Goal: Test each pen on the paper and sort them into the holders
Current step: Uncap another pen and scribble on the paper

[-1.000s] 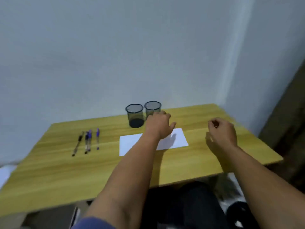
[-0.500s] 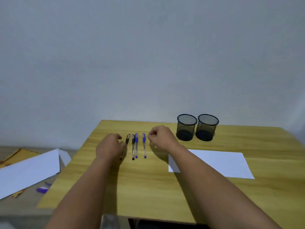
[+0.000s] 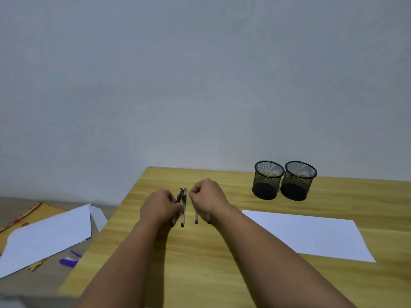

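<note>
Nearest the camera, both bare forearms extend forward over the wooden table (image 3: 200, 263). The left hand (image 3: 159, 206) lies with fingers curled at the leftmost black pen (image 3: 179, 196); the fingertips meet its barrel, but whether they pinch it cannot be told. The right hand (image 3: 208, 196) sits just right of it with fingers curled, above two blue-tipped pens (image 3: 196, 216) whose lower ends show beneath the wrist; whether it grips either one cannot be told. Between the hands lies a second black pen (image 3: 183, 207), lengthwise and pointing away from the person. All four pens lie roughly parallel.

Right of the right forearm, a blank white sheet of paper (image 3: 311, 234) lies flat on the table. Beyond it, far right of the hands, two black mesh pen holders (image 3: 284, 181) stand upright, touching side by side near the wall.

Left of the left hand, off the table, lie white sheets (image 3: 44, 236), a brown envelope (image 3: 33, 213) and a small purple object (image 3: 69, 261).

No writing, brand or label is legible anywhere.
</note>
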The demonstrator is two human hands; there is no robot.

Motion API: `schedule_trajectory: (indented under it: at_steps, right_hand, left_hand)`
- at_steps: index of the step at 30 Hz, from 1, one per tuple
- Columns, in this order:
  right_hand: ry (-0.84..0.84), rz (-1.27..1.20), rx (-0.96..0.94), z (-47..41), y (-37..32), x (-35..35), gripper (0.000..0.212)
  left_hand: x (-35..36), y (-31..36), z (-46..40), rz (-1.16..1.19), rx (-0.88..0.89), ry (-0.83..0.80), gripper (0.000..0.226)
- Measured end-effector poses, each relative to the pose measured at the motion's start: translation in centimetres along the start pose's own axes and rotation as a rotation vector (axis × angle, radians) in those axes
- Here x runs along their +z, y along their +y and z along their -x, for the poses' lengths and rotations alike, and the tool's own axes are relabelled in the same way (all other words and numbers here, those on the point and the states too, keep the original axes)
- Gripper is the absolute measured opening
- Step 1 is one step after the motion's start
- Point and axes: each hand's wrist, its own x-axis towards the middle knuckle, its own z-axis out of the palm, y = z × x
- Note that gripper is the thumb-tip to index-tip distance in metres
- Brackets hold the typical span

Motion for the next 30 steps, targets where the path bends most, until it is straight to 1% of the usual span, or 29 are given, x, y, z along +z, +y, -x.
schedule_trajectory:
  at_steps: [2, 4, 6, 7, 10, 13, 15, 16, 17, 18, 20, 22, 24, 27, 30]
  right_hand:
    - [0.013, -0.037, -0.004, 0.6, 0.1, -0.8, 0.022]
    - [0.012, -0.077, -0.039, 1.4, 0.3, -1.5, 0.031]
    - [-0.007, -0.063, -0.119, 2.0, 0.5, -2.2, 0.038]
    - [-0.018, -0.042, -0.154, 2.4, 0.6, -2.6, 0.039]
    - [-0.019, -0.015, -0.193, 3.7, 0.9, -4.0, 0.036]
    - [0.089, 0.005, -0.222, 5.0, 1.2, -5.6, 0.021]
    - [0.138, 0.021, -0.21, 5.8, 1.6, -7.0, 0.016]
    - [0.145, 0.02, -0.181, 6.2, 1.9, -7.7, 0.018]
    - [0.149, 0.001, -0.145, 6.6, 2.2, -8.5, 0.019]
    - [0.153, -0.041, -0.099, 7.0, 2.5, -9.3, 0.018]
    - [0.16, -0.219, 0.002, 7.6, 3.1, -10.9, 0.02]
    - [0.134, -0.464, 0.129, 8.3, 3.5, -12.5, 0.031]
    - [0.12, -0.651, 0.218, 8.9, 4.0, -13.9, 0.039]
    - [0.133, -0.76, 0.231, 9.5, 5.3, -15.3, 0.036]
    - [0.117, -0.837, 0.246, 9.9, 6.3, -16.0, 0.033]
  left_hand:
    - [-0.7, 0.3, 0.3, 0.137, -0.034, -0.017, 0.017]
    - [-1.6, 1.1, 0.7, 0.331, -0.051, -0.054, 0.021]
    - [-2.7, 2.4, 1.6, 0.509, -0.045, -0.15, 0.021]
    - [-3.3, 3.2, 2.3, 0.549, -0.038, -0.198, 0.019]
    - [-4.8, 5.5, 4.1, 0.532, -0.004, -0.323, 0.016]
    - [-5.7, 7.6, 5.5, 0.574, 0.006, -0.397, 0.022]
    - [-5.9, 8.7, 6.0, 0.649, -0.019, -0.363, 0.037]
    - [-5.7, 9.3, 6.1, 0.664, -0.021, -0.318, 0.039]
    - [-5.5, 9.7, 6.1, 0.652, -0.005, -0.268, 0.036]
    - [-5.1, 10.1, 6.1, 0.625, 0.022, -0.231, 0.031]
    - [-4.2, 11.0, 6.2, 0.572, 0.098, -0.215, 0.022]
    - [-3.2, 12.1, 6.4, 0.543, 0.178, -0.262, 0.022]
    - [-2.1, 13.2, 6.8, 0.537, 0.239, -0.334, 0.022]
    - [-0.5, 14.8, 7.2, 0.584, 0.3, -0.429, 0.02]
    - [0.6, 16.1, 7.2, 0.577, 0.366, -0.448, 0.014]
